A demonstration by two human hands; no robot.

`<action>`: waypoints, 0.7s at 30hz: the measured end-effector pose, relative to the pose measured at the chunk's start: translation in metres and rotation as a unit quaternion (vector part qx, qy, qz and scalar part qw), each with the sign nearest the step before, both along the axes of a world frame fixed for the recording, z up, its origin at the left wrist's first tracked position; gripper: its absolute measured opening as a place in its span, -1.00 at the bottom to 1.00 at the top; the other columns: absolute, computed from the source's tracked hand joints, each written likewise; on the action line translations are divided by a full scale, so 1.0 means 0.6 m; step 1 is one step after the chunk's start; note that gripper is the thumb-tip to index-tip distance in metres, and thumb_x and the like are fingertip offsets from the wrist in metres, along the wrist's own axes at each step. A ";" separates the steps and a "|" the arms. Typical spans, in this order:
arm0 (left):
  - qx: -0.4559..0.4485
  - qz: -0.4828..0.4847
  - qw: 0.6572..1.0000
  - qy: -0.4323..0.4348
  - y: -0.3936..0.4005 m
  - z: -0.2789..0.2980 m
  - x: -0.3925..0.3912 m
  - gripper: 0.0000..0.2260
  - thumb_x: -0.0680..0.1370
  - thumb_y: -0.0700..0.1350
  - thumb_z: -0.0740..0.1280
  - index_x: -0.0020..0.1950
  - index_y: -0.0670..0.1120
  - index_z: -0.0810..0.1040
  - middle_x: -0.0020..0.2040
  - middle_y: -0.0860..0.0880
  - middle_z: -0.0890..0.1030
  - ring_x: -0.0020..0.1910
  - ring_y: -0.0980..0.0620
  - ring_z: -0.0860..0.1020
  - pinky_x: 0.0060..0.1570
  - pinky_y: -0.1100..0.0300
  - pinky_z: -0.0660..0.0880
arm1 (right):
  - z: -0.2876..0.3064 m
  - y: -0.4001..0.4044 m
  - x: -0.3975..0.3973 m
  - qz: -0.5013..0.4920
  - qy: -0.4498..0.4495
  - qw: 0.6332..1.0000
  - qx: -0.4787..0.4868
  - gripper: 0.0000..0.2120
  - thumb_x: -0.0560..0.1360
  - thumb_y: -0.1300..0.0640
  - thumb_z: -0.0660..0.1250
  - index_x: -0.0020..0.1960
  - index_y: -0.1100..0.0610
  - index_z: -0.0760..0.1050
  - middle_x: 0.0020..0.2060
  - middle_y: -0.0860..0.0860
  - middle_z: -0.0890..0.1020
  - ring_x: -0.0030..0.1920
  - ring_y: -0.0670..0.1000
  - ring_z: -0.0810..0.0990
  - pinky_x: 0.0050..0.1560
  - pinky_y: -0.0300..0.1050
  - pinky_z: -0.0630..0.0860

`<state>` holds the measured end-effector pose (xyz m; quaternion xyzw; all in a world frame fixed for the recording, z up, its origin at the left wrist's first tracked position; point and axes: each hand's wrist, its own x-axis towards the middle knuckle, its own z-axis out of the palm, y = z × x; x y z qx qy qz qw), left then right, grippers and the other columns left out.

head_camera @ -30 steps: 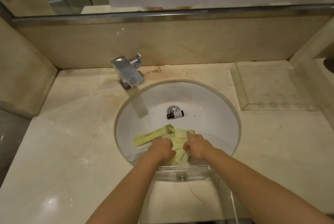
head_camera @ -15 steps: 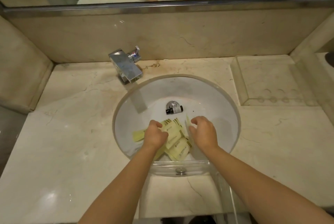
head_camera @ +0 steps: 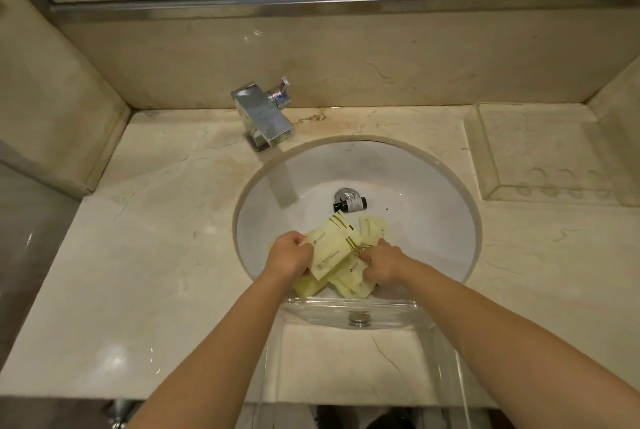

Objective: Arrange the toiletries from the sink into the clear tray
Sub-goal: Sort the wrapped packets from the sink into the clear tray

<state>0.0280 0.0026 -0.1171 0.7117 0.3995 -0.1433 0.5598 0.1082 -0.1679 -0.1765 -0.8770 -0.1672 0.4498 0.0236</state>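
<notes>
Head view — left hand and right hand both grip flat pale-yellow packets inside the round white sink — small dark bottle beyond.

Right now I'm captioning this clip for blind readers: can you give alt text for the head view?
Two bare hands gather pale yellow toiletry packets in a white sink: the left hand grips several, the right hand pinches more. A small dark bottle lies by the drain, and a clear tray sits at the sink's near edge.
</notes>
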 end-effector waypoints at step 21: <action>-0.055 0.051 0.993 -0.088 0.005 0.066 -0.033 -0.88 0.47 -0.35 0.38 -0.09 -0.16 0.53 -0.15 -0.11 0.56 -0.24 -0.02 0.56 -0.20 0.14 0.60 | 0.117 -0.024 -0.013 -0.483 -0.214 0.778 0.340 -0.82 0.45 0.32 0.32 0.03 0.15 0.46 -0.26 0.00 0.50 -0.19 0.08 0.55 -0.30 -0.19 0.45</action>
